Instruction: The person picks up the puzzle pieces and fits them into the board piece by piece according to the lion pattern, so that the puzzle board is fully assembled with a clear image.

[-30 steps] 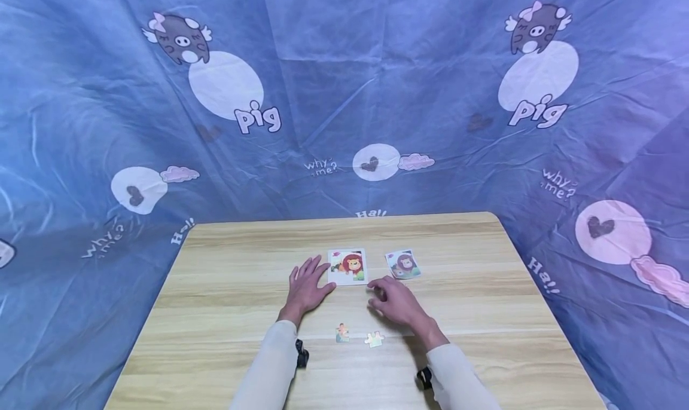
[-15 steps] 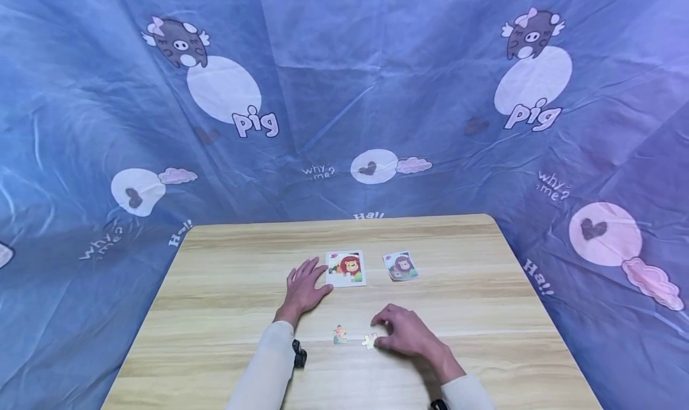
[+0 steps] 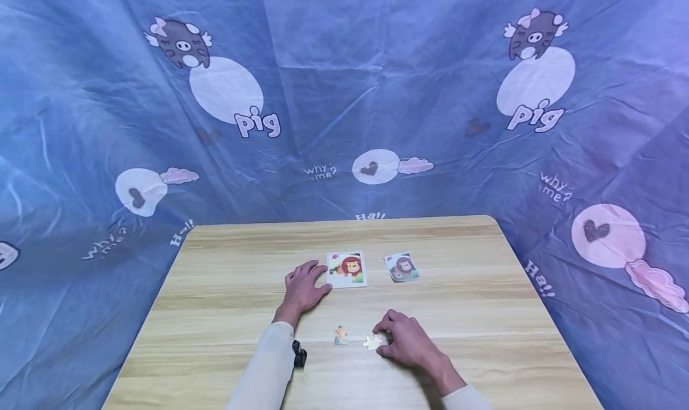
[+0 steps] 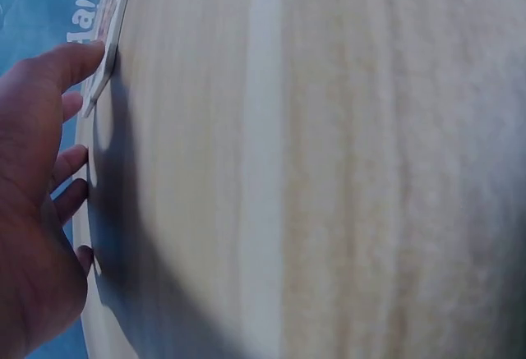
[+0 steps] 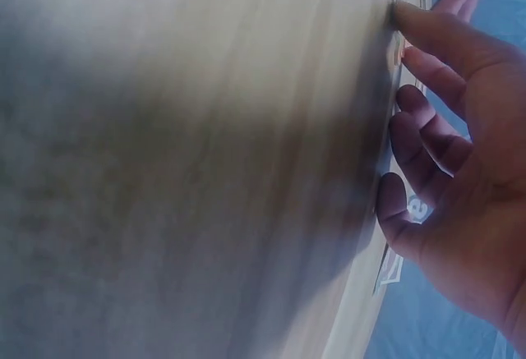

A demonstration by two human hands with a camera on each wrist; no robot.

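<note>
In the head view, a white puzzle board (image 3: pixel 338 281) with a partly assembled lion picture lies near the middle of the table. My left hand (image 3: pixel 304 287) rests at its left edge, fingers spread; the thumb (image 4: pixel 86 59) touches the board's corner in the left wrist view. Nearer to me, my right hand (image 3: pixel 406 341) pinches a pale yellow-green puzzle piece (image 3: pixel 371 342) between thumb and index finger, at table level. Its other fingers are curled in the right wrist view. To the left of that lies a second puzzle piece (image 3: pixel 340 336), orange and green, with no hand on it.
A small lion picture card (image 3: pixel 402 267) lies to the right of the board, its lower edge slightly curled. The wooden table (image 3: pixel 237 254) has rounded far corners. A blue printed cloth (image 3: pixel 323 99) hangs behind and around it.
My right hand has moved from beside the board down toward me to the pale puzzle piece, and its thumb and index finger have closed on it. The left hand has stayed at the board.
</note>
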